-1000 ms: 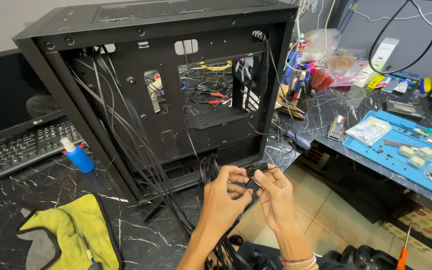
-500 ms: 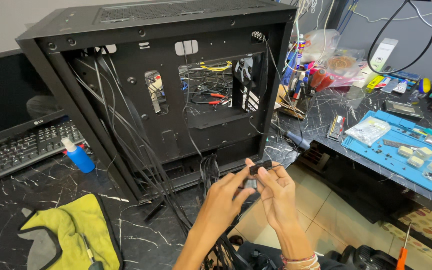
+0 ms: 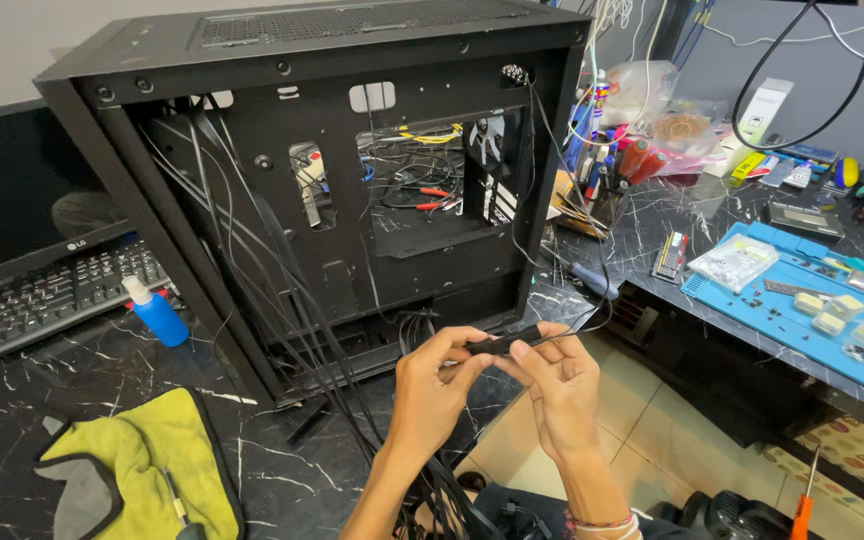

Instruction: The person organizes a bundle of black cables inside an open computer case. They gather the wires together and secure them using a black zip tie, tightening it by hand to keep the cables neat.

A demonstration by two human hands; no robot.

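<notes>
Low in the middle of the frame, two hands meet over one small black connector (image 3: 505, 345). The left hand (image 3: 432, 392) pinches its left end between thumb and fingertips; the right hand (image 3: 562, 385) has thumb and forefinger closed on its right end, the other fingers loosely curled. A thin black cable (image 3: 592, 318) runs from the connector up toward the right edge of the case.

One open black computer case (image 3: 352, 170) fills the upper centre, standing on a dark marbled table (image 3: 72, 400), with many black cables (image 3: 282, 300) hanging out of its open side and trailing down past the left wrist.

At left lie one black keyboard (image 3: 42, 300) and one blue bottle with a white cap (image 3: 157, 315). One yellow cloth with dark trim (image 3: 142, 465) lies at lower left. At right, one blue work mat (image 3: 802, 320) holds small parts, too tiny to count. One orange-handled screwdriver (image 3: 802, 505) shows at the lower right corner.
</notes>
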